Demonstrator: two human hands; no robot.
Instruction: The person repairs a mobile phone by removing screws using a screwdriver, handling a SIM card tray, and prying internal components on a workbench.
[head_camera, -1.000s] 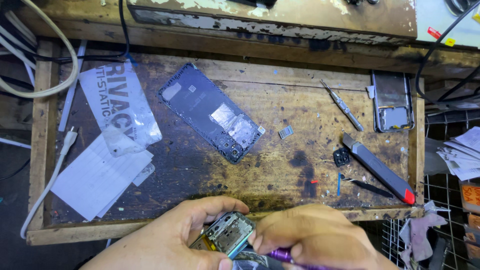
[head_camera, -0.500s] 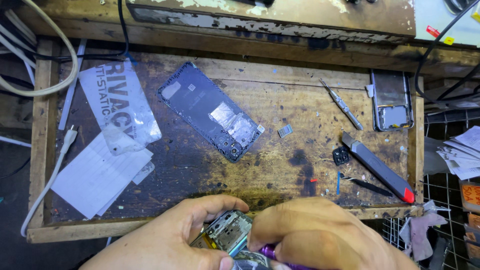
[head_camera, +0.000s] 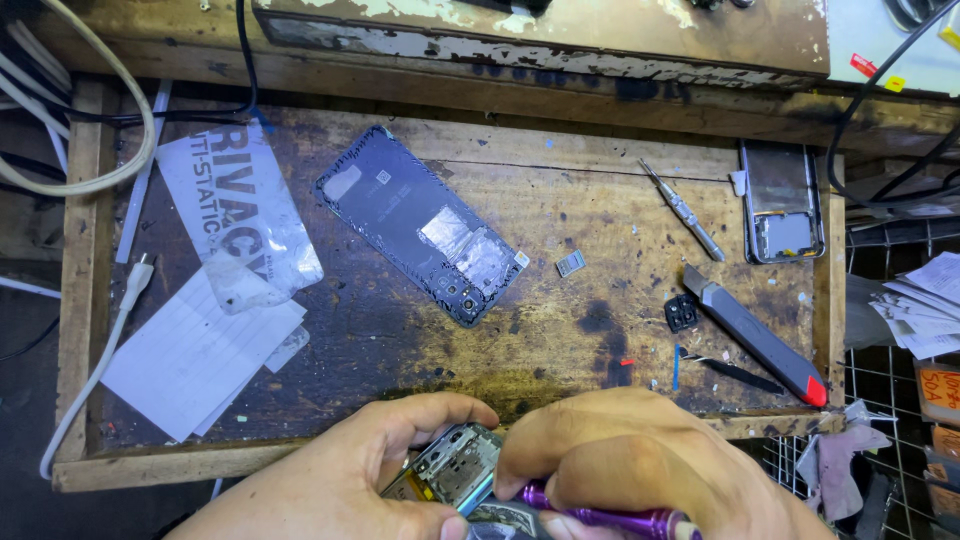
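At the worn wooden bench's (head_camera: 560, 215) near edge, the left hand (head_camera: 340, 470) grips an opened phone chassis (head_camera: 455, 468); the right hand (head_camera: 640, 460), closed around a purple screwdriver (head_camera: 600, 518), has edged leftward over it, work continuing

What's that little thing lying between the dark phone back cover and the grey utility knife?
A small silver metal chip lies there on the wooden tray, seen from the head camera.

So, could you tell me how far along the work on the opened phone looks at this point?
Done: the dark rectangular back cover lies detached on the worn wooden tray. In hand: the left hand grips the opened phone body, and the right hand holds a purple metal screwdriver against it. Left: the cover is still off; the inside is mostly hidden by the hands.
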